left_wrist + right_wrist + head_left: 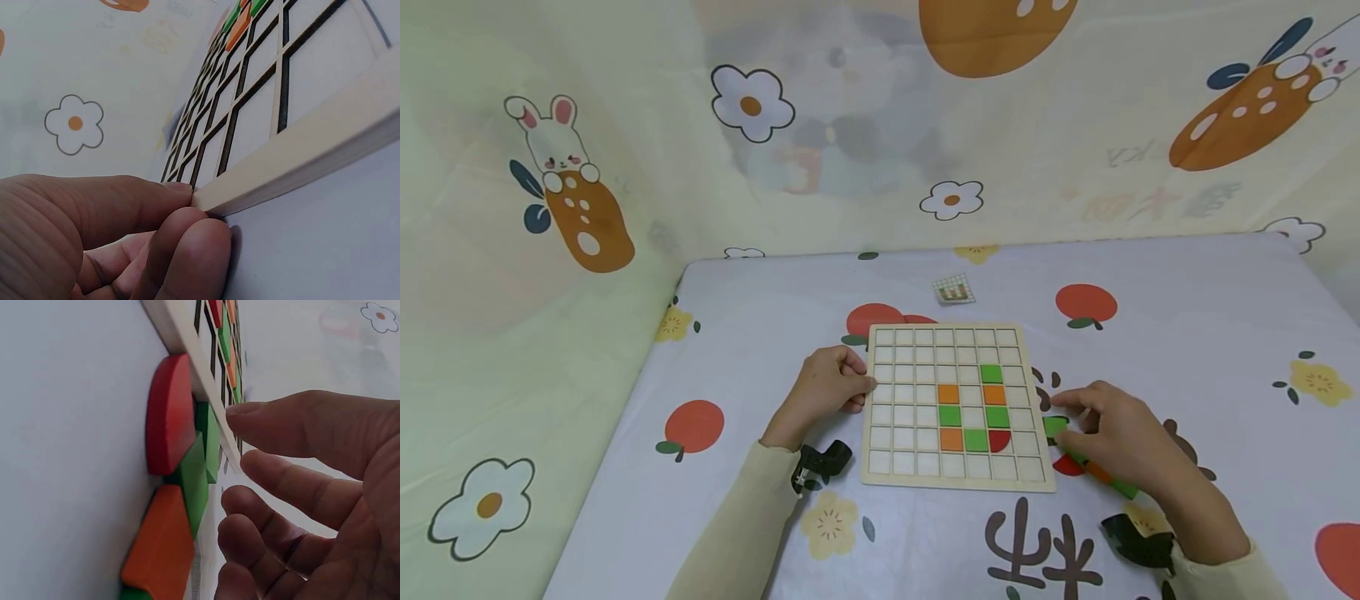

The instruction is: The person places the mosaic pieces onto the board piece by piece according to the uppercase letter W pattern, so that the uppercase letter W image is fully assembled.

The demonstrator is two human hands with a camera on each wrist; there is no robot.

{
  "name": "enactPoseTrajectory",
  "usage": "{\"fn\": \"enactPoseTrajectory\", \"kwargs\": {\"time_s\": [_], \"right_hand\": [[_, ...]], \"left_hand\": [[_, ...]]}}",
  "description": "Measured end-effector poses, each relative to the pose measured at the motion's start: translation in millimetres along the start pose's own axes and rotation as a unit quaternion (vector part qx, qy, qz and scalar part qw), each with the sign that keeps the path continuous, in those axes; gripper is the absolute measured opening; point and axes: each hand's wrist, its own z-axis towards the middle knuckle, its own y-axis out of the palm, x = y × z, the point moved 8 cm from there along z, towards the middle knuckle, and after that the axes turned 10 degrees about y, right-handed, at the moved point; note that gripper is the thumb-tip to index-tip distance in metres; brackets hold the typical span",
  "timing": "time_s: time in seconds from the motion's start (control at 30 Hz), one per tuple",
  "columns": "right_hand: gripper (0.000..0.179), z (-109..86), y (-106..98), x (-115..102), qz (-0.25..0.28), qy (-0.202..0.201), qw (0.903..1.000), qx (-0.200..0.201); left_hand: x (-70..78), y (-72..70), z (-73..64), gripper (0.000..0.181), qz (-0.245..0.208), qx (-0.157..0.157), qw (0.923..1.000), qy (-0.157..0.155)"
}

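A square wooden grid board [955,482] lies flat on the table. Green, orange and red pieces sit in some of its cells, with a red rounded piece [999,441] at the lower right of the group. My left hand [823,383] pinches the board's left edge between thumb and fingers, as the left wrist view shows at the wooden rim [312,144]. Over loose pieces at the board's right side hovers my right hand [1120,433], thumb and fingers apart, holding nothing. Near its fingertips are a green block [1055,427], a loose red rounded piece [170,415] and an orange block [162,544].
Behind the board lies a small card [953,289] printed with a grid pattern. Black wrist straps [1138,542] are on both forearms. A patterned cloth [760,308] covers the table, and printed curtain walls [850,167] stand behind and at the left.
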Motion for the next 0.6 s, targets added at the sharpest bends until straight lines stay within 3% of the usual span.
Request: {"fn": "enactPoseTrajectory", "kwargs": {"time_s": [0.2,0.6], "right_hand": [[0.045,2.5,6.7,3.3,-0.010,0.023,0.9995,-0.020],[0.022,6.2,4.9,2.4,-0.009,0.035,0.9993,-0.012]], "left_hand": [[1.0,0.4,0.2,0.017,-0.008,-0.003,1.0000,-0.002],[1.1,-0.5,-0.6,0.018,-0.005,0.000,0.9999,-0.010]]}}
